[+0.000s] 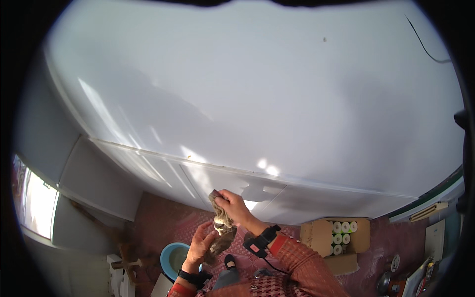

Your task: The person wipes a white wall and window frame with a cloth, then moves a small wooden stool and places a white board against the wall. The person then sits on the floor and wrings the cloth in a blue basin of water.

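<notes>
My right hand (234, 207) grips the upper end of a crumpled brownish-grey cloth (221, 222), held up in front of a white cabinet (257, 114). My left hand (202, 243) holds the lower part of the same cloth, fingers curled under it. Both wrists wear black bands, and my right sleeve is red with a pattern. The cloth hangs twisted between the two hands, just below the cabinet's bottom edge.
A pale blue basin (173, 258) sits on the reddish patterned floor (163, 222) at lower left. An open cardboard box (316, 236) with several white and green rolls stands at right. Small wooden pieces (123, 262) lie beside the basin. A bright window (34, 200) is at far left.
</notes>
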{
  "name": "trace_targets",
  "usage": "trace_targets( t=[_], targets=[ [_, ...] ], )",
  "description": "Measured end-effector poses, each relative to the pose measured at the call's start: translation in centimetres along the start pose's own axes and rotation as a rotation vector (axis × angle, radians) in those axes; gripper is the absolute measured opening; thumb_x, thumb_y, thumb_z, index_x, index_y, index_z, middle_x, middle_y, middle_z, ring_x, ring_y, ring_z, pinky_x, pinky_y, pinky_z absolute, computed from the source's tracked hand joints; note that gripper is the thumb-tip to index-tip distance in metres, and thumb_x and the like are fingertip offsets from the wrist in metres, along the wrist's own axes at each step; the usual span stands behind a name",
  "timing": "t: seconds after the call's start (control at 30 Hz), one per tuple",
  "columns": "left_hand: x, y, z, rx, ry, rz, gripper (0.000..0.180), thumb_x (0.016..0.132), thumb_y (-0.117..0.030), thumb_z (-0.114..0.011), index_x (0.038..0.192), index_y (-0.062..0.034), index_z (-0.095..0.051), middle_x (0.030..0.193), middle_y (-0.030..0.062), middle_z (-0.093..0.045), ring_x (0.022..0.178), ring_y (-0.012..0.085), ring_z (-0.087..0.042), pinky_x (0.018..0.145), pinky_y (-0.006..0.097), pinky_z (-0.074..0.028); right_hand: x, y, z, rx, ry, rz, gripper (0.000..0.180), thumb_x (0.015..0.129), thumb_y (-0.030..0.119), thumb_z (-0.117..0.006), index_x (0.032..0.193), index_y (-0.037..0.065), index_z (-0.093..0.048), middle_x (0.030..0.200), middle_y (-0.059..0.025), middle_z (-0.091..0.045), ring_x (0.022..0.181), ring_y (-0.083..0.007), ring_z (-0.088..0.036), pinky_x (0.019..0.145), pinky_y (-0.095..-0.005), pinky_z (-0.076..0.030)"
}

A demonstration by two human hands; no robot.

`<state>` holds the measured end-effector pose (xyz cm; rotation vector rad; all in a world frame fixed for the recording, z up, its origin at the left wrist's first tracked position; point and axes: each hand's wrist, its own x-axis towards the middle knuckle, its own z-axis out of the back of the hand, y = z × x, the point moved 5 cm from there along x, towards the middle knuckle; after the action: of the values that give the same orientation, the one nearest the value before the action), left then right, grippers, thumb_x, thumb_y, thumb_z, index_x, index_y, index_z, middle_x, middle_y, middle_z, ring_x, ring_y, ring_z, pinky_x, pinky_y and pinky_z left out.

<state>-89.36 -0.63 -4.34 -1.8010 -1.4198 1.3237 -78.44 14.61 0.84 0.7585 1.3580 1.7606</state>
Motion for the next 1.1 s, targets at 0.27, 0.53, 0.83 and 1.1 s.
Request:
trace_targets(
  t=[0.27,0.53,0.83,1.1],
  targets=[
    [-1.8,-2.1,-2.4,0.318,0.074,-0.081,0.038,0.097,-0.020,-0.065,0.129,0.0014,-0.057,0.105,0.0040,-0.068,0.095,0.0098,-0.063,0.081,0.027,-0.053,-4.2,1.7,0.9,0.879,0.352,-0.253,0.031,0.103,0.021,-0.052,0.126,0.001,-0.059,0.113,-0.0035,-0.066,0.100,-0.0120,-0.064,0.089,-0.0287,-0.054],
    [-4.3,-2.3,-4.2,-0.203,-0.001,-0.004,0.041,0.104,-0.038,-0.049,0.108,-0.0006,-0.066,0.095,0.0081,-0.071,0.084,0.0161,-0.068,0.077,0.031,-0.057,-9.2,-2.0,5.8,0.343,0.269,-0.418,0.052,0.099,0.048,-0.054,0.119,0.001,-0.060,0.107,-0.0082,-0.064,0.103,-0.0159,-0.064,0.082,-0.0298,-0.054],
    [-5.0,-1.1,-5.1,-0.298,0.015,0.093,0.046,0.104,-0.041,-0.046,0.118,0.0001,-0.060,0.093,0.0105,-0.070,0.083,0.0200,-0.069,0.076,0.033,-0.059,-10.8,-2.1,4.0,0.280,0.390,-0.150,0.029,0.096,0.026,-0.067,0.112,0.003,-0.062,0.100,0.0012,-0.063,0.092,-0.0080,-0.058,0.082,-0.0226,-0.048],
    [-5.0,-1.0,-4.0,-0.358,-0.033,0.051,0.041,0.105,-0.036,-0.045,0.117,0.0003,-0.060,0.096,0.0103,-0.070,0.086,0.0198,-0.069,0.078,0.032,-0.058,-12.2,-2.6,4.2,0.450,0.534,-0.321,0.032,0.091,0.021,-0.072,0.115,0.001,-0.064,0.106,-0.0015,-0.064,0.096,-0.0116,-0.059,0.085,-0.0257,-0.049]
  ],
)
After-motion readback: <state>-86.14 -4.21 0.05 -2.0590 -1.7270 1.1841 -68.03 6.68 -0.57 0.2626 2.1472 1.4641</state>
